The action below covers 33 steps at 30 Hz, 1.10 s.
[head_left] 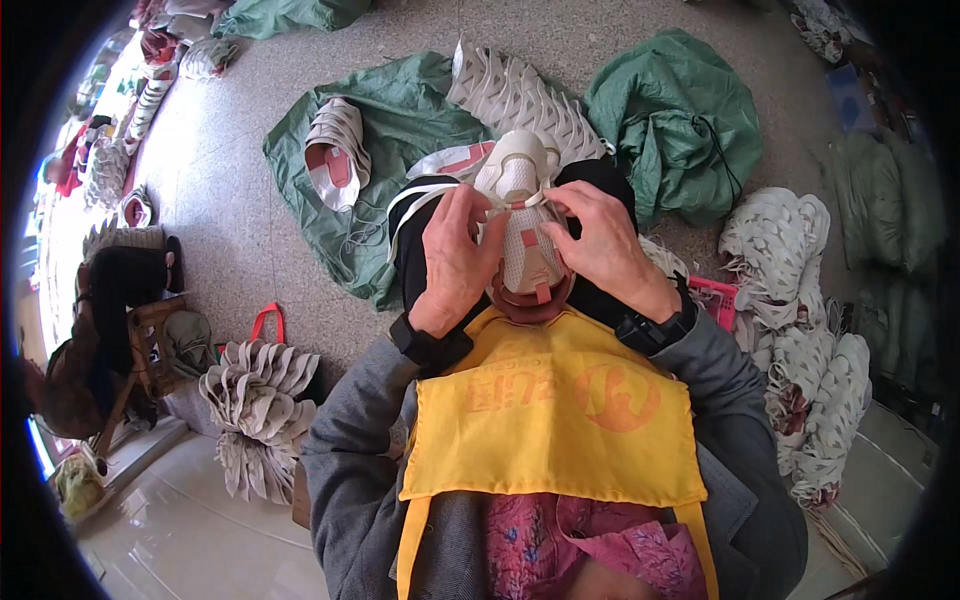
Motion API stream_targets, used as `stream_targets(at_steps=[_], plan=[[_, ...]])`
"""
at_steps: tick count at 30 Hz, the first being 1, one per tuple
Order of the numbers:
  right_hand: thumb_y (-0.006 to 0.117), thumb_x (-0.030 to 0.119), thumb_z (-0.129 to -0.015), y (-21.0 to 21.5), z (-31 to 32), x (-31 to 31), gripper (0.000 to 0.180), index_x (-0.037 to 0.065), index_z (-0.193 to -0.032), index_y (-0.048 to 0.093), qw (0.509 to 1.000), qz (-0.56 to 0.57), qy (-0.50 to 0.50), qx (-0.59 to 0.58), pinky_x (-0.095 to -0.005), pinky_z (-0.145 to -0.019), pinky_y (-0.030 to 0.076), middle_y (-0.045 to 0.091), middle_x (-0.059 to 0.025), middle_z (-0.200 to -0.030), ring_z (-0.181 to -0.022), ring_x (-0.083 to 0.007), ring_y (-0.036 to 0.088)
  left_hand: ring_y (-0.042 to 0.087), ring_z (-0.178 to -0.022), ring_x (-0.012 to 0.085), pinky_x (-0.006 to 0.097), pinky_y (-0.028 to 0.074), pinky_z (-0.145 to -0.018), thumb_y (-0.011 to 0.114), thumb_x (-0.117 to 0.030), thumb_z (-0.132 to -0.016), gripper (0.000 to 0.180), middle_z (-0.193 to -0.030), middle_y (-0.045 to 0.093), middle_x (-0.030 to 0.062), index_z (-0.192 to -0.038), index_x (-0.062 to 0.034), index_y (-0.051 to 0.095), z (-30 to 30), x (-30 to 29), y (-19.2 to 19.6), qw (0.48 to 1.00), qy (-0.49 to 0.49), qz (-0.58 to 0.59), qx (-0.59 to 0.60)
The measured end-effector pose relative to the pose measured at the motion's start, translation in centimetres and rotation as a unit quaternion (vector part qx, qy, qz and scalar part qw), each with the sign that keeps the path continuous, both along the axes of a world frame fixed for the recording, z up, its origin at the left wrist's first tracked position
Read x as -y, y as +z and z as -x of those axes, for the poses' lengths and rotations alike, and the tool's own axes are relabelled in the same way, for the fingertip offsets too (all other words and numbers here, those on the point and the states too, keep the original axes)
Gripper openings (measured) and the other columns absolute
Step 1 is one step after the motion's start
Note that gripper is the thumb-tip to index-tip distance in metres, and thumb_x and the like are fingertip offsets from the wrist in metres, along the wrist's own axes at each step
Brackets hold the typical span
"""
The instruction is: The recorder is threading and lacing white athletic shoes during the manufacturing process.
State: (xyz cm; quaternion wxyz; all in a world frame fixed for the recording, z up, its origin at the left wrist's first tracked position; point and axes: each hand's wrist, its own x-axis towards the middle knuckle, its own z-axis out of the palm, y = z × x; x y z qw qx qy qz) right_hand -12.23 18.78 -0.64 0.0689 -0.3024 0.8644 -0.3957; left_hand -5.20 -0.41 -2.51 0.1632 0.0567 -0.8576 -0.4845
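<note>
Speckled floor (245, 215) spreads around a seated person. On it lies a green cloth (292, 195), and beyond its right edge stands a bunched green sack (655, 135). Heaps of pale shoe uppers (830, 400) lie on the floor at the right, and a yellow apron (540, 440) covers the person's front. A row of nested uppers (515, 95) lies by the cloth's upper right corner; a smaller nested stack (335, 130) sits near its left edge. Beside the right forearm is a pink basket (713, 297).

Above the apron's top edge, over the dark-trousered lap, is one white shoe upper (515, 255) with pink patches. The left hand (460, 250) has its fingers pinched on a white lace (530, 199) across it; the right hand (605, 245) has bent fingers beside the lace, and I cannot tell whether they grip it.
</note>
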Motion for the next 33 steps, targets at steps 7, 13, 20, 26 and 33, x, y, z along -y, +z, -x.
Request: stream_targets(at_steps=[7, 13, 20, 26, 33], plan=[[0.067, -0.002, -0.078, -0.8, -1.2, 1.8, 0.033, -0.004, -0.111, 0.062, 0.988, -0.103, -0.014, -0.112, -0.0463, -0.091, 0.050, 0.060, -0.0202, -0.105, -0.105, -0.0390, 0.059, 0.059, -0.065, 0.0223, 0.033, 0.049, -0.059, 0.079, -0.002, -0.077, 0.023, -0.079, 0.057, 0.0090, -0.088, -0.0014, 0.059, 0.5, -1.1, 0.0, 0.997, -0.037, 0.038, -0.059], [0.065, -0.005, -0.077, -2.0, -0.8, 1.0, 0.034, -0.004, -0.111, 0.061, 0.993, -0.045, -0.006, -0.107, -0.0465, -0.092, 0.049, 0.059, -0.0207, -0.106, -0.104, -0.0400, 0.058, 0.061, -0.080, 0.0345, 0.044, 0.050, -0.068, 0.077, -0.007, -0.076, 0.025, -0.084, 0.058, 0.0118, -0.091, -0.0041, 0.057, 0.9, -1.9, 0.1, 0.996, -0.066, 0.051, -0.023], [0.061, -0.007, -0.080, -1.4, -0.7, 0.7, 0.031, -0.006, -0.112, 0.062, 0.995, -0.026, -0.001, -0.096, -0.0459, -0.090, 0.049, 0.060, -0.0211, -0.104, -0.102, -0.0404, 0.059, 0.063, -0.076, 0.0324, 0.042, 0.051, -0.065, 0.072, -0.007, -0.077, 0.019, -0.083, 0.061, 0.0114, -0.089, -0.0041, 0.059, 1.9, -2.7, -0.2, 0.994, -0.060, 0.086, 0.010], [0.058, -0.006, -0.082, -1.3, -0.3, 0.7, 0.025, -0.005, -0.107, 0.064, 0.998, -0.010, -0.006, -0.061, -0.0464, -0.088, 0.049, 0.061, -0.0212, -0.101, -0.101, -0.0405, 0.059, 0.062, -0.079, 0.0348, 0.044, 0.050, -0.067, 0.069, -0.006, -0.076, 0.016, -0.082, 0.059, 0.0116, -0.087, -0.0050, 0.057, 1.8, -3.3, 0.1, 0.992, -0.055, 0.113, 0.021], [0.057, -0.007, -0.082, -1.3, -0.5, 0.6, 0.021, -0.004, -0.101, 0.065, 0.999, 0.018, -0.016, -0.037, -0.0464, -0.086, 0.049, 0.061, -0.0197, -0.099, -0.100, -0.0402, 0.060, 0.061, -0.084, 0.0364, 0.046, 0.050, -0.070, 0.070, -0.006, -0.079, 0.019, -0.086, 0.057, 0.0125, -0.092, -0.0056, 0.056, 1.6, -3.3, 0.1, 0.987, -0.070, 0.145, 0.001]])
